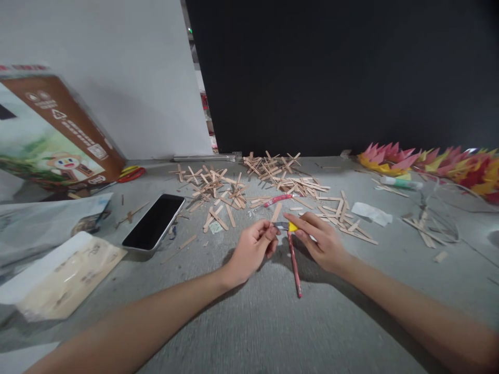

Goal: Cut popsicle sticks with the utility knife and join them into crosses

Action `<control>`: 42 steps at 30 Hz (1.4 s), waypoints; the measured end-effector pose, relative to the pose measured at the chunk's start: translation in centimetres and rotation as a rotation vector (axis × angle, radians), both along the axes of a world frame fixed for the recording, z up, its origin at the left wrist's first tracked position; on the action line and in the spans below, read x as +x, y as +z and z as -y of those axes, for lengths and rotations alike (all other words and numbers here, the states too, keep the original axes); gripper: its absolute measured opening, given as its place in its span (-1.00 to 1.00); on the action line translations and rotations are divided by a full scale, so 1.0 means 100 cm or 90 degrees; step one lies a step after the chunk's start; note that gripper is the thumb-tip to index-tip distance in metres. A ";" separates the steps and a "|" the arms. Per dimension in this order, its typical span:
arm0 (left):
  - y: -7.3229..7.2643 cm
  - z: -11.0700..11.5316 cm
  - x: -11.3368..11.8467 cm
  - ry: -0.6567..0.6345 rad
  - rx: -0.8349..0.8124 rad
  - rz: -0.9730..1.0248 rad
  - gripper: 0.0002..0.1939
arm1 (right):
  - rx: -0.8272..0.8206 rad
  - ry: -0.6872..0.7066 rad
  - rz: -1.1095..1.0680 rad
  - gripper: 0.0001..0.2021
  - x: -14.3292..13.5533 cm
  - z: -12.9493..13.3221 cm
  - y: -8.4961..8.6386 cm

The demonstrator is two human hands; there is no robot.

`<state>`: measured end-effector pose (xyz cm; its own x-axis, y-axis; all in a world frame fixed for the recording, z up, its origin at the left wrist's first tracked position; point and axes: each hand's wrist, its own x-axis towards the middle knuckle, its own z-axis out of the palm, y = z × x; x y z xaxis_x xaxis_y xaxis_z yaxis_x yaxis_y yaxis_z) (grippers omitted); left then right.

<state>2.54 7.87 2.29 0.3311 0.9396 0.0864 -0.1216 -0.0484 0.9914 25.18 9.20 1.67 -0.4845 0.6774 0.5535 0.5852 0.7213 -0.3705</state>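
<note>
My left hand pinches a wooden craft stick, which points up and away from me. In my right hand is a yellow craft knife, its grey blade reaching left to the stick close to my left fingertips. Whether the blade is cutting into the wood I cannot make out. A red pencil lies on the table below the knife, its upper end near my right fingers. Just beyond my hands are loose craft sticks and a pink, pen-like item.
Heaped craft sticks spread along the back. A phone, a plastic packet and a brown box occupy the left. To the right are white paper, a glue-stick-like tube and pink-yellow paper petals. A black panel stands behind.
</note>
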 end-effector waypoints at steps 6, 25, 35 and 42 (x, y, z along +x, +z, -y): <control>-0.005 -0.003 0.000 -0.048 0.009 -0.019 -0.59 | 0.027 -0.008 0.007 -0.58 0.003 -0.004 -0.002; -0.008 -0.006 0.002 -0.042 -0.038 -0.091 -0.60 | 0.034 0.021 0.008 -0.64 0.007 -0.010 -0.001; -0.005 -0.006 0.003 -0.040 -0.029 -0.096 -0.62 | 0.014 0.024 0.013 -0.68 0.007 -0.011 -0.001; -0.009 -0.008 0.002 -0.053 -0.027 -0.151 -0.68 | 0.022 0.027 0.033 -0.66 0.007 -0.011 -0.002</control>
